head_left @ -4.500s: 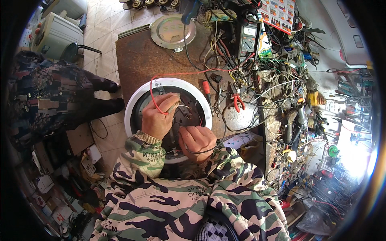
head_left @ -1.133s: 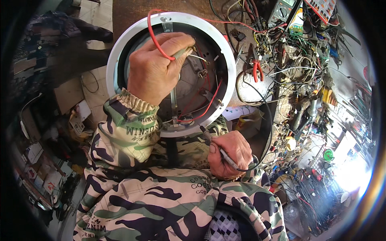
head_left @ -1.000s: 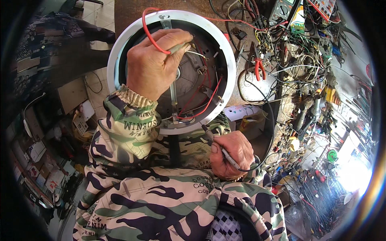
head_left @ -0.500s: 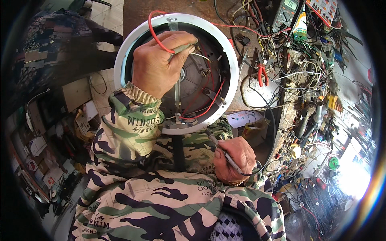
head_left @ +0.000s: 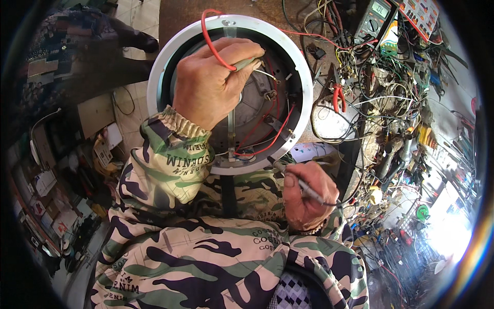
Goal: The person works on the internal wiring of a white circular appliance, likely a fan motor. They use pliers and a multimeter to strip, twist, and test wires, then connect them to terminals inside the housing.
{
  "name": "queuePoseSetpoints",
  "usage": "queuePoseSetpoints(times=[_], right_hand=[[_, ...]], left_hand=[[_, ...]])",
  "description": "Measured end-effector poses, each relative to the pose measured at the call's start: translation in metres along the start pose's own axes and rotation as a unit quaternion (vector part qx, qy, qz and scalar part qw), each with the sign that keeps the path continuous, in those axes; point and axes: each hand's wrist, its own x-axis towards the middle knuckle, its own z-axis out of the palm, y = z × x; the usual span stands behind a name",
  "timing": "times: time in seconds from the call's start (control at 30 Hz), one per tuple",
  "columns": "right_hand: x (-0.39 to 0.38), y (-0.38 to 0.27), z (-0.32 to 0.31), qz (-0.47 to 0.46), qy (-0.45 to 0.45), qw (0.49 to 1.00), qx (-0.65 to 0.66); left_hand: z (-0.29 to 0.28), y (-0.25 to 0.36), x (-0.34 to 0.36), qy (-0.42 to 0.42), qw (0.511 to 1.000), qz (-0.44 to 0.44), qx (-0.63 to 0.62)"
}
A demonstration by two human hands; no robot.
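My left hand (head_left: pixel 211 85) reaches into a round appliance housing (head_left: pixel 157 77) with a white rim, metal brackets and red and white wires inside. Its pinched fingers grip a test probe (head_left: pixel 242 65) on a red lead, beside a white wire (head_left: pixel 267 75); the probe's tip is mostly hidden. My right hand (head_left: pixel 309 201) is closed on a second probe (head_left: pixel 311 191) with a grey body and black lead, its dark end just outside the lower right rim. The housing sits over the front edge of a brown worktable (head_left: pixel 177 18) and my lap.
A multimeter (head_left: pixel 371 23) lies at the back right. Red-handled pliers (head_left: pixel 337 95) rest right of the housing, beside a dense tangle of wires and tools. At the left, a person in dark patterned clothing (head_left: pixel 77 41) stands near the table, above boxes and clutter (head_left: pixel 98 154).
Since the oldest frame my right hand has left the housing's interior for below its rim, with the probe. Over the last second housing and both hands have shifted slightly rightward in view.
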Motion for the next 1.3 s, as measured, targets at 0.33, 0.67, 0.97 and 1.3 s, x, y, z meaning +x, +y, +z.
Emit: queuePoseSetpoints(times=[0.33, 0.67, 0.97, 1.3], right_hand=[[0.049, 0.007, -0.003, 0.097, -0.114, 0.989, 0.001], [0.055, -0.01, -0.026, 0.121, -0.14, 0.982, 0.03], [0.088, -0.012, 0.009, 0.014, -0.242, 0.962, -0.125], [0.1, 0.002, 0.016, -0.027, -0.296, 0.933, -0.205]], left_hand=[[0.002, -0.001, -0.002, 0.019, 0.999, -0.018, -0.023], [0.006, -0.002, -0.004, 0.015, 0.999, -0.029, -0.03], [0.005, -0.007, -0.007, 0.017, 0.997, 0.004, -0.079], [0.014, -0.01, -0.01, 0.035, 0.997, 0.013, -0.074]])
